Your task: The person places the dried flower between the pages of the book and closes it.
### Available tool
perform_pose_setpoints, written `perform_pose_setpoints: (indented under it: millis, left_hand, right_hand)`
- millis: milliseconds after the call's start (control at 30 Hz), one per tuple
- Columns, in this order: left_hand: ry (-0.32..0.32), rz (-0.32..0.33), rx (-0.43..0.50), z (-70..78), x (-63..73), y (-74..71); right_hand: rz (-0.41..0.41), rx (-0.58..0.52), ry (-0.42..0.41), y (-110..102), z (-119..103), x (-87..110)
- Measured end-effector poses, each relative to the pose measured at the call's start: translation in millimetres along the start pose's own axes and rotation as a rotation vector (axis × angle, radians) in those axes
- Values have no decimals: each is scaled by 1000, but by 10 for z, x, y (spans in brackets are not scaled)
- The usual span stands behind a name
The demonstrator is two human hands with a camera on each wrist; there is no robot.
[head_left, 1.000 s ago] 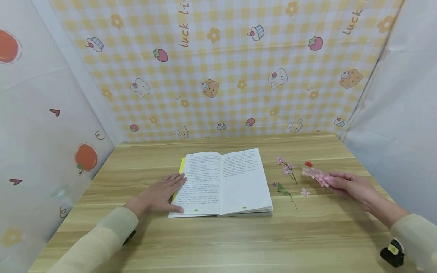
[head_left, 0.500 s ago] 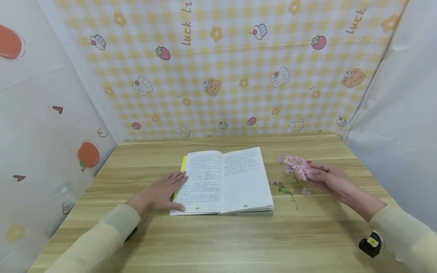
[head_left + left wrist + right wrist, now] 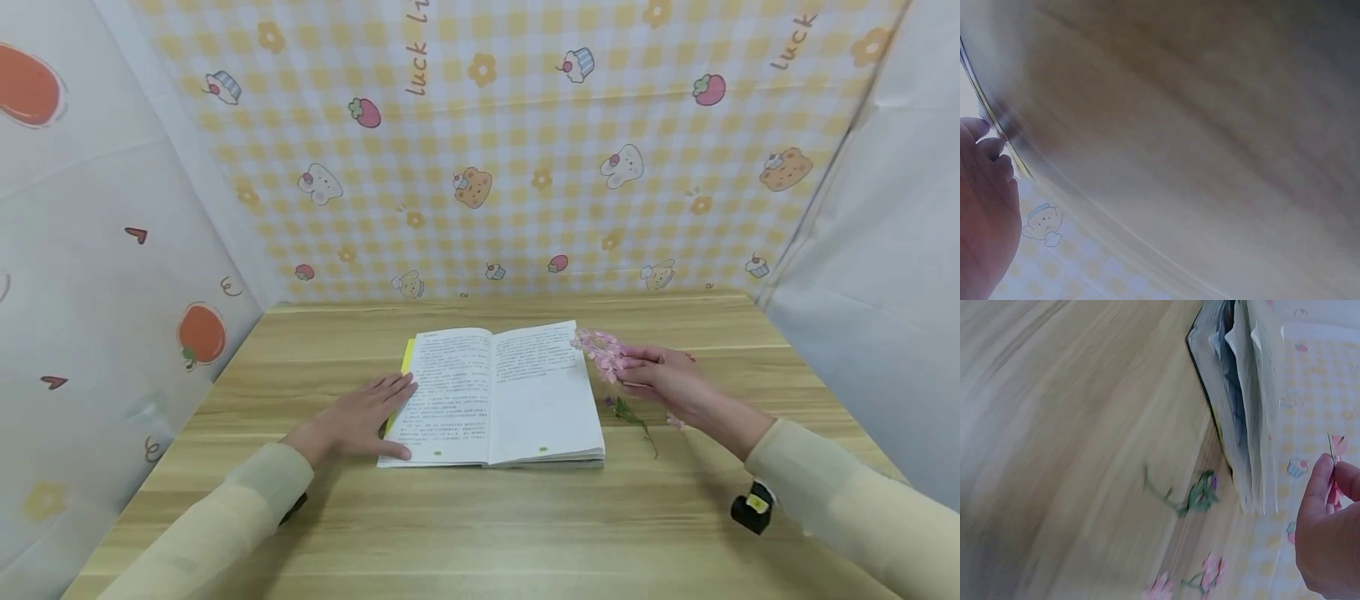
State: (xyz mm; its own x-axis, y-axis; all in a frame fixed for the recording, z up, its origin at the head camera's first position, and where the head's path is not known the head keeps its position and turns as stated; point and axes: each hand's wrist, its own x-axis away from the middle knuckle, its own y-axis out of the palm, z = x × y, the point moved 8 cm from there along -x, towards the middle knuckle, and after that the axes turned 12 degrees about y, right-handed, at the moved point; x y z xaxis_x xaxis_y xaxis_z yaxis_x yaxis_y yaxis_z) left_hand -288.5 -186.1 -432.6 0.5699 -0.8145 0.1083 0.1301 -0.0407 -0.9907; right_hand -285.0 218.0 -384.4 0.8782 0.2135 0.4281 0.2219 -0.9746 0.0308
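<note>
An open book with printed pages lies on the wooden table. My left hand rests on the outer edge of its left page, fingers extended and thumb along the lower corner. My right hand pinches a sprig of pink flowers just off the book's upper right edge, the blossoms overlapping the page corner from above. In the right wrist view, thumb and fingertip meet on the sprig's thin stem. In the left wrist view, only part of my left hand shows at the side.
Below the right hand lie a green-stemmed purple flower and a loose pink blossom. A red flower peeks from behind the hand. Another pink sprig lies on the table. A patterned cloth hangs at the back.
My right hand has carried the pink sprig leftward over the other flowers to the book's right edge. My left hand stays on the left page. The head view has shifted slightly.
</note>
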Motion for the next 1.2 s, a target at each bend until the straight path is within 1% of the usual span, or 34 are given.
perform_pose_setpoints:
  millis: [133, 333, 533, 667, 767, 1200]
  left_hand:
    - [-14, -23, -10, -18, -5, 15]
    - [-21, -44, -20, -23, -12, 20]
    - [-19, -47, -33, -25, -25, 9]
    - [-23, -55, -42, -24, -27, 13]
    - [-24, -59, -40, -16, -22, 9]
    - [-33, -77, -59, -7, 0, 17]
  right_hand:
    - [1, 6, 2, 169, -22, -109]
    - [5, -34, 22, 422, -10, -267]
    - [82, -22, 58, 600, 51, -398]
    - [131, 10, 63, 694, 110, -462]
    - [153, 29, 59, 746, 152, -505]
    - [157, 107, 94, 911, 267, -602]
